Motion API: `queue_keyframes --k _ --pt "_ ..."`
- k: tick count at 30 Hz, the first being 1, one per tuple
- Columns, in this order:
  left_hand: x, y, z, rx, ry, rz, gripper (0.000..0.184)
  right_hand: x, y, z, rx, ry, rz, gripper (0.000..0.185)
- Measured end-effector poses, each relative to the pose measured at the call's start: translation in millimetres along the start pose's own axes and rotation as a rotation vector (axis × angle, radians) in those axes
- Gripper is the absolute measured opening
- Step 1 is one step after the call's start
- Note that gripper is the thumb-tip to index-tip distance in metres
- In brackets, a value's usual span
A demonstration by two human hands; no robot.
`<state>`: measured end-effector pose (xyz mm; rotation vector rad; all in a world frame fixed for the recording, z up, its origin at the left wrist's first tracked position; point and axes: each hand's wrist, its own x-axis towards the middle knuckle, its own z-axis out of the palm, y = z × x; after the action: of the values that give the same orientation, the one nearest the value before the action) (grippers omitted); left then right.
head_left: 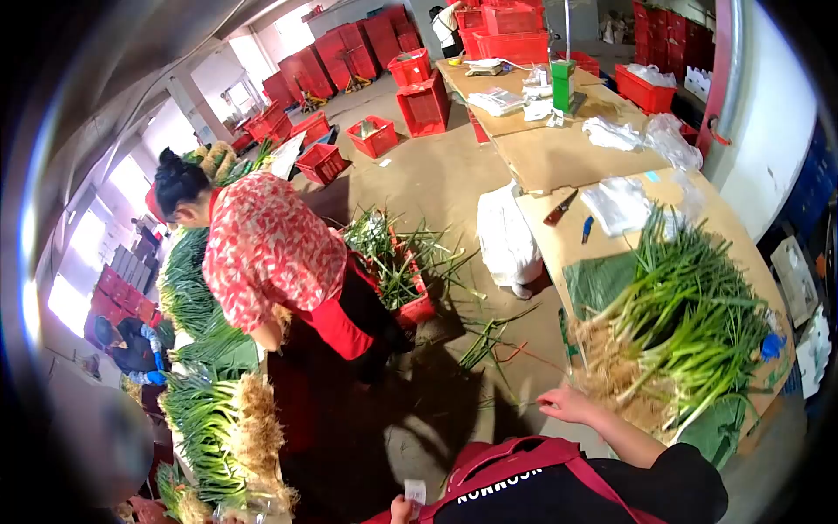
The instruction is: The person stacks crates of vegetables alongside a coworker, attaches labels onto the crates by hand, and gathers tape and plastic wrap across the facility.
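At the bottom edge, my left hand (401, 509) is closed on a small white label (415, 491) with faint print. My right hand (566, 404) hovers beside the table's near left corner, its fingers loosely bent and a little apart, with nothing visible in them. Closest to it are the pale, shaggy roots (611, 362) of a large heap of green onions (690, 301). That heap rests partly on dark green sheeting (602, 281) on the table. A knife (560, 207) and a blue-handled tool (587, 229) lie beyond, alongside clear plastic bags (618, 205).
A person in a red patterned shirt (275, 244) bends over rows of green onions (205, 419) on the left. Between us, a red crate (417, 310) overflows with leaves, and loose stalks (489, 341) litter the floor. A white sack (508, 236) stands against the table (742, 218).
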<state>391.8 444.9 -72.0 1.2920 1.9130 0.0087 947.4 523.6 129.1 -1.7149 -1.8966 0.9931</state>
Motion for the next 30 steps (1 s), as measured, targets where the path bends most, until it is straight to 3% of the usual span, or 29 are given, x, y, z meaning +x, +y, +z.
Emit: queue_keyframes --k 5,9,11,17,18,19,21,23,27,29,30 --pt "83.2 46.9 15.4 -0.017 -0.093 -0.184 0.029 132.5 10.3 -58.9 -0.031 0.071 -0.117 0.029" --pt "181.6 110.5 13.7 -0.018 -0.142 -0.187 0.029 228.6 46.7 -84.5 -0.284 -0.048 0.033 0.034" --pt "236.5 147.2 1.4 -0.011 -0.165 -0.155 0.030 268.1 49.3 -98.4 -0.244 -0.046 0.126 0.035" --pt "472.2 304.7 -69.2 0.019 -0.178 0.113 0.031 347.4 67.3 -144.0 0.012 -0.026 0.439 0.036" --pt "520.0 348.2 -82.8 0.011 -0.178 0.190 0.031 359.9 82.4 -149.1 -0.065 -0.007 0.448 0.036" --pt "525.1 433.7 -118.1 0.185 -0.003 0.490 0.027 370.7 95.8 -152.4 -0.140 0.009 0.464 0.037" --pt "595.7 528.8 -139.0 0.010 -0.056 0.556 0.020 397.6 118.5 -160.2 -0.124 0.061 0.471 0.037" --pt "572.0 665.1 -185.8 -0.015 -0.007 0.617 0.014 431.7 129.2 -171.8 -0.080 0.067 0.477 0.035" --pt "693.5 709.2 -163.5 -0.257 -0.052 0.677 0.017 528.8 152.9 -220.5 0.007 -0.021 0.459 0.031" --pt "725.2 705.7 -164.2 0.022 -0.160 0.675 0.018 583.8 158.4 -255.2 0.015 -0.002 0.445 0.031" --pt "717.4 710.8 -174.1 0.160 -0.170 0.682 0.027 608.3 170.6 -267.0 0.000 0.030 0.397 0.032"
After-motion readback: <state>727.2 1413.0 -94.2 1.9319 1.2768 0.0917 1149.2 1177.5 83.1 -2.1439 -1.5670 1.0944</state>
